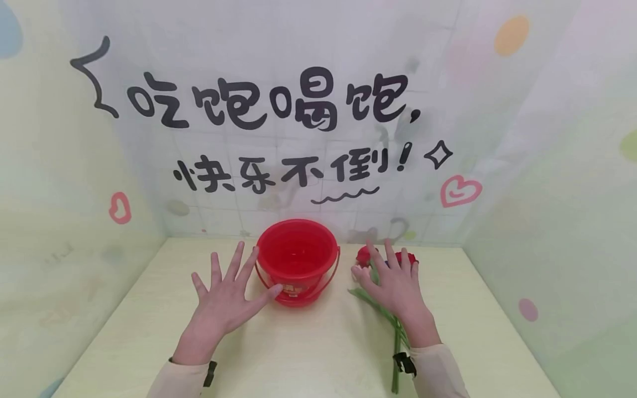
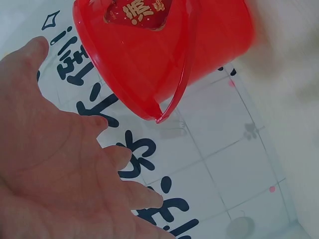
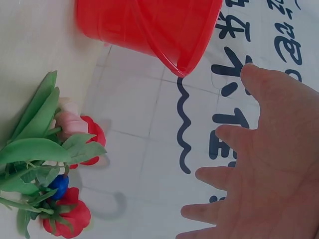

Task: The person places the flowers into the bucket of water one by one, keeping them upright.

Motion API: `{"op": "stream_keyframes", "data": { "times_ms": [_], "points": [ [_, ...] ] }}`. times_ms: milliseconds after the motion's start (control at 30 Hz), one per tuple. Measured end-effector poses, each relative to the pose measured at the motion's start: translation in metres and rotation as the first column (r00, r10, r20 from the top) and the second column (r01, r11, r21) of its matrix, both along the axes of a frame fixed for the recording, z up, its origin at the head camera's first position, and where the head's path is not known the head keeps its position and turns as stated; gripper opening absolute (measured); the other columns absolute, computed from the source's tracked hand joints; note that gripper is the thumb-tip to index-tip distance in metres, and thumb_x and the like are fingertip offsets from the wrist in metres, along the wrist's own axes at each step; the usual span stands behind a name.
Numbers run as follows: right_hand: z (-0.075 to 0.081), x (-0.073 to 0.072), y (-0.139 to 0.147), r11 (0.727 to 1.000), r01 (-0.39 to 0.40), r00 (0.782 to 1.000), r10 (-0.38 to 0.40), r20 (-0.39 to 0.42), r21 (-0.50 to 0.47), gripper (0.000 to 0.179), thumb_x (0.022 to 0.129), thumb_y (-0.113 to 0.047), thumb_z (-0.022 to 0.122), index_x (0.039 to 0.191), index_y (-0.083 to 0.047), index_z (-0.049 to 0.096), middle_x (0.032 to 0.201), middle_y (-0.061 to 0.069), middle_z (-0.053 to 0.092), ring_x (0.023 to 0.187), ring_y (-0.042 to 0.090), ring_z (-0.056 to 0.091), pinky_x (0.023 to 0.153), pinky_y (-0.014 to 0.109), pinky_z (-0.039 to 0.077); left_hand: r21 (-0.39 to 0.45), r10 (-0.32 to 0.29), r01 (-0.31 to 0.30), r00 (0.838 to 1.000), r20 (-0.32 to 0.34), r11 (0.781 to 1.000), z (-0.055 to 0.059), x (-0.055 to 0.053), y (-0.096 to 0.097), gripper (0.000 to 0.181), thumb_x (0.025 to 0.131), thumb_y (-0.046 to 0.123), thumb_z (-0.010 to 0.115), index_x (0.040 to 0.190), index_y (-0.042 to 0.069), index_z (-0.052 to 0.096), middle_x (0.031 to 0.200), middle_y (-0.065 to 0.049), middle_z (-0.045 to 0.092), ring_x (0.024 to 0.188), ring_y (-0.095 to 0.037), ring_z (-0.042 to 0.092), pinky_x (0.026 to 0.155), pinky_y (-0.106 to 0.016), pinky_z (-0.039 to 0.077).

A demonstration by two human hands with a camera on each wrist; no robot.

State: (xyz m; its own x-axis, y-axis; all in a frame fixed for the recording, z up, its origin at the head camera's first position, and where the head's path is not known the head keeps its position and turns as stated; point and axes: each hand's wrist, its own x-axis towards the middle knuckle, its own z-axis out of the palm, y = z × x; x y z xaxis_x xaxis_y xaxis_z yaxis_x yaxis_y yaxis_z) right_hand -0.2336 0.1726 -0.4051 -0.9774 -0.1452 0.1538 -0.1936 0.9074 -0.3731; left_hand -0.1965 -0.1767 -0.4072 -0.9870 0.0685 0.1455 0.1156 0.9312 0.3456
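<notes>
A red plastic bucket (image 1: 298, 287) with a thin red handle stands upright on the table, its inside visible from above. My left hand (image 1: 224, 301) is spread wide beside it on the left, the thumb overlapping the bucket's front in the head view. In the left wrist view the bucket (image 2: 149, 55) shows a gold-lettered label. My right hand (image 1: 395, 284), fingers spread, hovers over a bunch of artificial flowers (image 1: 396, 354) and holds nothing. Red, pink and blue blooms with green leaves (image 3: 40, 154) appear in the right wrist view; the hand partly hides them in the head view.
The pale wooden table (image 1: 308, 359) is enclosed by printed fabric walls. Its back wall (image 1: 298, 33) carries large black lettering, and a side wall (image 1: 572, 249) rises at the right. The flower stems point toward the table's near side.
</notes>
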Motion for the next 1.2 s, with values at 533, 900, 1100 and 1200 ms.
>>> {"op": "stream_keyframes", "data": {
  "times_ms": [533,900,1100,1200],
  "points": [
    [0.003,0.005,0.001,1.0,0.02,0.996,-0.021,-0.084,-0.013,0.078,0.103,-0.057,0.057,0.167,-0.019,0.034,0.169,0.027,0.025,0.151,0.061,0.023,0.115,0.079,0.025,0.004,0.001,-0.001,1.0,-0.008,1.0,0.001,0.002,-0.003,0.107,0.09,0.086,0.048,0.171,0.026,0.014,0.178,-0.012,0.001,0.151,-0.067,-0.001,0.105,-0.091,-0.004],
    [-0.003,-0.003,0.013,0.97,0.035,0.996,-0.053,-0.067,-0.24,0.04,0.103,-0.029,0.069,0.127,0.003,0.067,0.116,0.02,0.071,0.105,0.037,0.068,0.088,0.053,0.058,-0.024,0.012,-0.014,0.996,-0.094,1.0,0.001,-0.006,-0.007,0.102,0.094,0.084,0.042,0.172,0.023,0.014,0.177,-0.011,0.01,0.106,-0.049,0.066,0.084,-0.059,0.059],
    [-0.012,-0.012,0.02,0.942,0.037,0.994,-0.068,-0.081,-0.335,0.02,0.102,-0.022,0.072,0.101,-0.002,0.071,0.087,0.008,0.072,0.078,0.023,0.067,0.068,0.036,0.056,0.013,0.001,0.0,0.999,-0.051,1.0,-0.004,-0.014,-0.005,0.105,0.094,0.085,0.043,0.172,0.024,0.01,0.178,-0.006,0.007,0.082,-0.028,0.067,0.051,-0.028,0.047],
    [-0.016,-0.02,0.023,0.931,0.047,0.993,-0.082,-0.083,-0.363,0.021,0.101,-0.022,0.072,0.098,-0.002,0.071,0.083,0.008,0.07,0.074,0.021,0.065,0.066,0.033,0.054,0.023,0.007,-0.005,0.998,-0.055,1.0,-0.008,-0.018,-0.003,0.105,0.093,0.085,0.043,0.172,0.022,0.012,0.178,-0.006,0.008,0.086,-0.03,0.068,0.052,-0.029,0.049]
  ]
}}
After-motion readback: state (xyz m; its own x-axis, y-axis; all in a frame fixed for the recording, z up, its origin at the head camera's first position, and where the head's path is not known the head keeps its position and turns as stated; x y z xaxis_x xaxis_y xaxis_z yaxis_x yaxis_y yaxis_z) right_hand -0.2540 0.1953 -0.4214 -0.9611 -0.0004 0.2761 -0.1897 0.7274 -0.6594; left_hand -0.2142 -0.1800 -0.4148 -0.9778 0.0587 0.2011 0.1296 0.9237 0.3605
